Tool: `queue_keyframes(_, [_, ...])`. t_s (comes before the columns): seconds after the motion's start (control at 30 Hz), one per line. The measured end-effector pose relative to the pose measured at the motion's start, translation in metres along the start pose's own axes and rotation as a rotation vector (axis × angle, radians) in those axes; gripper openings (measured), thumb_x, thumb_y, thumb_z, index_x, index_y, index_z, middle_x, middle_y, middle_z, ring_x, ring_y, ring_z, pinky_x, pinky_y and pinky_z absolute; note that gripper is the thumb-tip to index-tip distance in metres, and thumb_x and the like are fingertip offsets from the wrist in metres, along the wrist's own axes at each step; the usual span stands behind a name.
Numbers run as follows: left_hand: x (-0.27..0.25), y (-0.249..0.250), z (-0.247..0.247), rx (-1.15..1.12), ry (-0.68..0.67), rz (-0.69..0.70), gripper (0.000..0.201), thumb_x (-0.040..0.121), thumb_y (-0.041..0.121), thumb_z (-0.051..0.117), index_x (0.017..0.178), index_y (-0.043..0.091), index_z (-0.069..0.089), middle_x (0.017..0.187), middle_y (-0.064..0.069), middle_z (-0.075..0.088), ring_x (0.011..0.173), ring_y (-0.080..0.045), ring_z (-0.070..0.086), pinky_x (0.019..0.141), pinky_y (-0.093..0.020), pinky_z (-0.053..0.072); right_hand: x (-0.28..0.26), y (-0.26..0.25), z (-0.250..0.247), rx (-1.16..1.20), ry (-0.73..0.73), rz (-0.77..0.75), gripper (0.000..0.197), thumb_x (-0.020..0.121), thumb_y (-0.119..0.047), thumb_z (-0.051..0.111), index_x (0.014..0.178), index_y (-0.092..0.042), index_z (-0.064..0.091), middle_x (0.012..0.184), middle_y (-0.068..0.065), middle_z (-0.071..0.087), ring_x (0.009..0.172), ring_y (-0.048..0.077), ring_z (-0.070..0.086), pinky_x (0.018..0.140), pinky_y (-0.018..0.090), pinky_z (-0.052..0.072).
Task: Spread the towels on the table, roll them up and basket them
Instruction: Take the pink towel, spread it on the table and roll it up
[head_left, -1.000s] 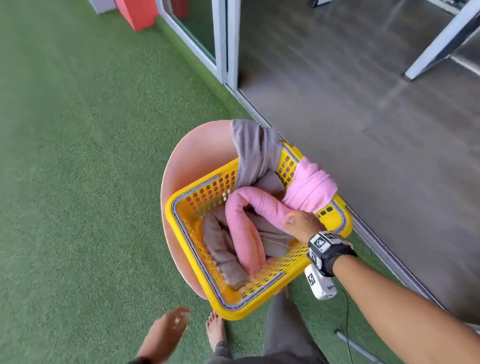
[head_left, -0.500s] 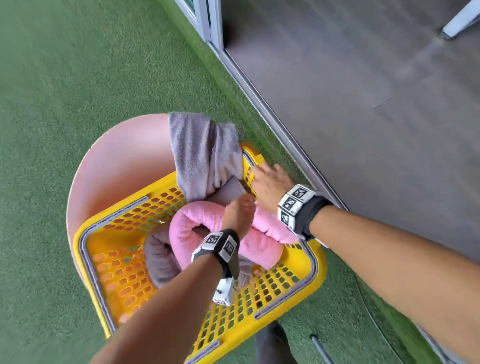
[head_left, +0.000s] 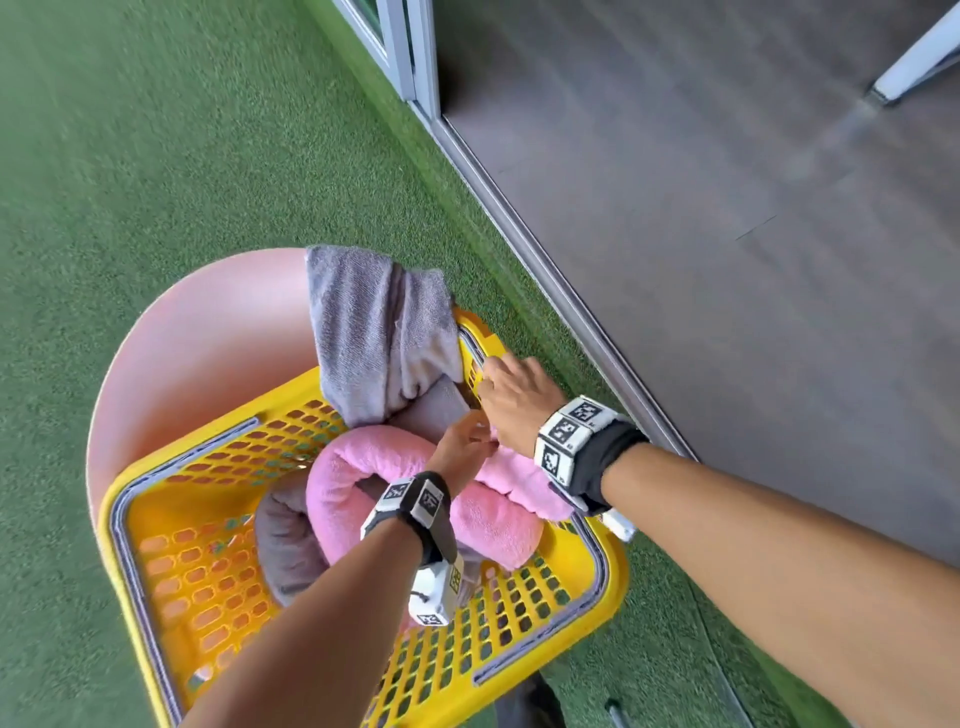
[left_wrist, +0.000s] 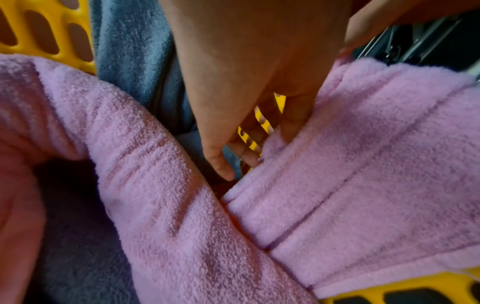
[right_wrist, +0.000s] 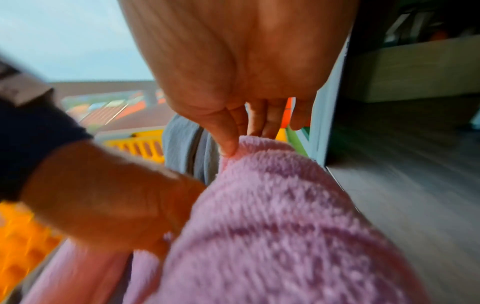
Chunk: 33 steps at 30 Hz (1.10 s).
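Observation:
A yellow plastic basket (head_left: 208, 467) stands on a pink seat (head_left: 208, 338). Inside it lies a rolled pink towel (head_left: 337, 478) bent into a loop, over a rolled grey towel (head_left: 283, 540). Another grey towel (head_left: 374, 332) hangs over the far rim. My left hand (head_left: 462, 447) reaches into the far corner; in the left wrist view its fingers (left_wrist: 246, 156) push down between the two parts of the pink towel (left_wrist: 363, 164). My right hand (head_left: 511, 389) lies at the far right rim, its thumb and straight fingers (right_wrist: 259, 125) pressing the pink towel's end (right_wrist: 285, 205).
Green artificial turf (head_left: 156, 156) surrounds the seat. A grey sliding-door track (head_left: 545, 270) runs diagonally just right of the basket, with grey flooring (head_left: 727, 260) beyond it and a white furniture leg (head_left: 914, 57) at the top right.
My left hand has come up from near my feet into the basket. My right hand moved to the far rim, and the pink towel end that hung over the rim is now pushed inside.

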<state>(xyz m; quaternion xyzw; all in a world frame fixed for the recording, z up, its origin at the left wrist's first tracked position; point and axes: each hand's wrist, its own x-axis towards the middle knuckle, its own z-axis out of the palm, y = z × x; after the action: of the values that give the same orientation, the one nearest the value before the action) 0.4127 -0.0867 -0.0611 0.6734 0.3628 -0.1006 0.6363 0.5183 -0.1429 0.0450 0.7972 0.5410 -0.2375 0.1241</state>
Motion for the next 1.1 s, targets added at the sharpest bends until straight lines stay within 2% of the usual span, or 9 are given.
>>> queue_keyframes(0.13, [-0.017,0.005,-0.006,0.082,-0.058,-0.025,0.036,0.075,0.001,0.045,0.103,0.001,0.067,0.087,-0.007,0.062,0.086,-0.019,0.053,0.075,-0.03,0.041,-0.027,0.021,-0.026,0.302,-0.14,0.0,0.02,0.092,-0.006,0.042,0.105,-0.016,0.052,0.092,-0.005,0.056,0.107,0.015,0.046,0.116,0.047,0.013])
queue_keyframes(0.2, [-0.032,0.016,-0.01,0.028,-0.091,-0.032,0.035,0.067,0.017,0.046,0.092,0.003,0.066,0.083,-0.005,0.058,0.083,-0.019,0.048,0.077,-0.033,0.037,-0.043,0.035,-0.04,0.47,-0.055,0.04,0.016,0.096,-0.013,0.04,0.101,-0.017,0.054,0.091,-0.004,0.058,0.092,0.016,0.052,0.097,0.036,0.037])
queue_keyframes(0.33, [-0.062,0.06,-0.017,-0.212,-0.081,-0.051,0.035,0.094,0.025,0.042,0.109,0.002,0.062,0.106,-0.005,0.066,0.097,-0.019,0.058,0.095,-0.034,0.039,-0.091,0.058,-0.066,0.679,0.141,0.084,0.012,0.094,-0.014,0.05,0.09,-0.025,0.055,0.078,-0.012,0.053,0.077,0.012,0.05,0.066,0.028,0.036])
queue_keyframes(0.53, [-0.123,0.133,-0.017,-0.065,-0.432,0.203,0.02,0.09,0.007,0.056,0.096,0.019,0.07,0.081,0.017,0.071,0.068,0.011,0.061,0.069,-0.014,0.046,-0.203,0.03,-0.113,0.899,0.441,0.152,0.021,0.09,0.006,0.047,0.096,-0.013,0.05,0.061,-0.003,0.039,0.051,0.008,0.031,0.049,0.021,0.027])
queue_keyframes(0.63, [-0.152,0.169,-0.013,0.028,-0.522,0.373,0.019,0.087,-0.003,0.056,0.103,-0.007,0.063,0.065,0.017,0.064,0.06,0.005,0.056,0.058,-0.014,0.041,-0.274,0.009,-0.14,0.953,0.665,0.275,0.021,0.09,0.006,0.044,0.098,-0.012,0.05,0.065,0.003,0.037,0.05,0.008,0.029,0.047,0.022,0.025])
queue_keyframes(0.77, [-0.223,0.23,0.006,0.151,-0.668,0.608,0.016,0.082,0.0,0.062,0.087,0.013,0.056,0.072,0.008,0.056,0.061,0.004,0.051,0.061,-0.015,0.039,-0.366,-0.018,-0.178,0.936,0.926,0.43,0.019,0.092,0.001,0.045,0.094,-0.016,0.053,0.07,0.003,0.043,0.047,0.003,0.032,0.046,0.02,0.027])
queue_keyframes(0.87, [-0.265,0.264,0.031,0.166,-0.701,0.695,0.023,0.088,0.001,0.061,0.11,0.006,0.057,0.08,0.011,0.066,0.072,0.001,0.057,0.066,-0.014,0.043,-0.428,-0.033,-0.195,0.891,1.081,0.481,0.023,0.092,0.004,0.045,0.091,-0.019,0.053,0.078,0.006,0.048,0.056,0.006,0.04,0.05,0.019,0.028])
queue_keyframes(1.03, [-0.329,0.306,0.084,0.279,-0.825,0.679,0.055,0.075,0.067,0.064,0.105,0.021,0.063,0.102,-0.002,0.056,0.092,-0.017,0.049,0.082,-0.03,0.037,-0.531,-0.051,-0.209,0.807,1.291,0.591,0.018,0.093,-0.004,0.048,0.093,-0.02,0.056,0.096,0.016,0.056,0.084,0.022,0.044,0.066,0.032,0.031])
queue_keyframes(1.1, [-0.353,0.314,0.109,0.254,-0.929,0.579,0.062,0.075,0.068,0.063,0.107,0.015,0.065,0.114,-0.007,0.057,0.103,-0.025,0.053,0.094,-0.037,0.038,-0.566,-0.052,-0.209,0.764,1.345,0.628,0.02,0.092,-0.006,0.048,0.092,-0.023,0.058,0.102,0.031,0.058,0.082,0.031,0.049,0.069,0.038,0.039])
